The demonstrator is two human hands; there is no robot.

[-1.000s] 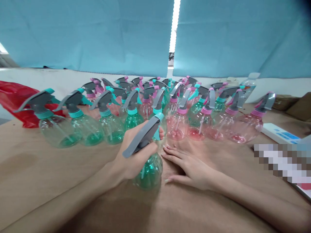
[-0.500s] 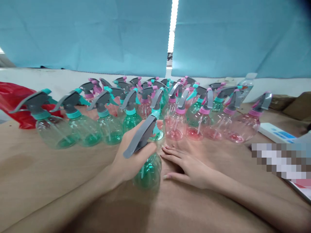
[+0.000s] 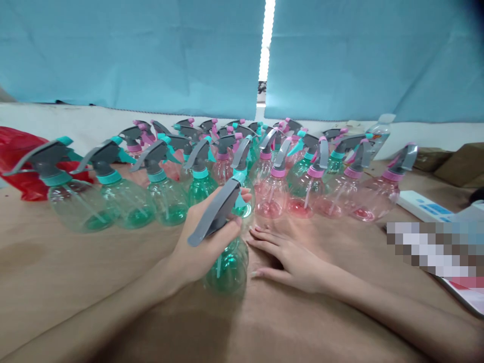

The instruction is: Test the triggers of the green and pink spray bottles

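Observation:
My left hand [image 3: 200, 242] is wrapped round the neck of a green spray bottle [image 3: 227, 267] with a grey trigger head and a teal collar. The bottle stands on the brown table [image 3: 56, 272] right in front of me. My right hand [image 3: 291, 257] lies flat on the table just right of the bottle, fingers stretched out and holding nothing. Behind both hands stand several more spray bottles, green ones [image 3: 124, 196] to the left and pink ones [image 3: 370, 196] to the right.
A red plastic bag [image 3: 18, 156] lies at the far left. A white box with blue print [image 3: 427, 206] and brown cardboard [image 3: 465, 166] sit at the right. A blue curtain [image 3: 132, 55] hangs behind the table, above a white ledge.
The view has drifted slightly, so everything sits a little further left. Both hands and the held bottle keep the same pose.

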